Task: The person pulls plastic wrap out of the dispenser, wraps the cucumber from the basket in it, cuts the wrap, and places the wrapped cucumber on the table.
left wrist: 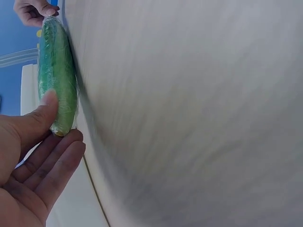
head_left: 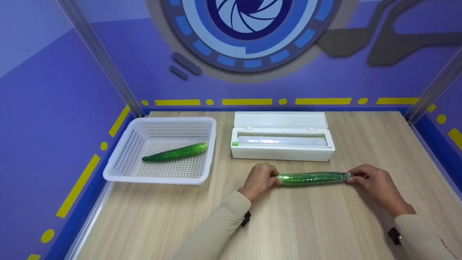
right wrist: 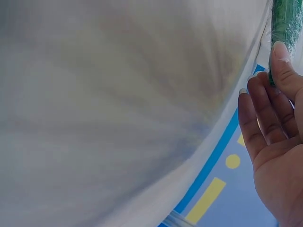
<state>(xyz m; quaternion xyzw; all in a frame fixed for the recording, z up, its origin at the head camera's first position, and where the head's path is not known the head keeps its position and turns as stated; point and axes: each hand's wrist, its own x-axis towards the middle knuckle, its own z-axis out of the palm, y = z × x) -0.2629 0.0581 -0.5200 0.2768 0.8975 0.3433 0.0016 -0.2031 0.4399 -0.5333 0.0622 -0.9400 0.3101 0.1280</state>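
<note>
A cucumber wrapped in clear plastic film lies sideways in front of me, just above or on the wooden table; I cannot tell which. My left hand pinches its paler left end between thumb and fingers. At the darker right end, my right hand pinches the tip and the film around it. In the left wrist view the thumb presses on the wrapped cucumber, with fingers under its end. The right wrist view shows only one end of the cucumber, held by the right thumb and fingers.
Behind the cucumber stands a white cling film box, its lid tilted back and a film roll inside. To the left, a white perforated basket holds one bare cucumber. Blue-purple panels enclose the wooden table at back and sides.
</note>
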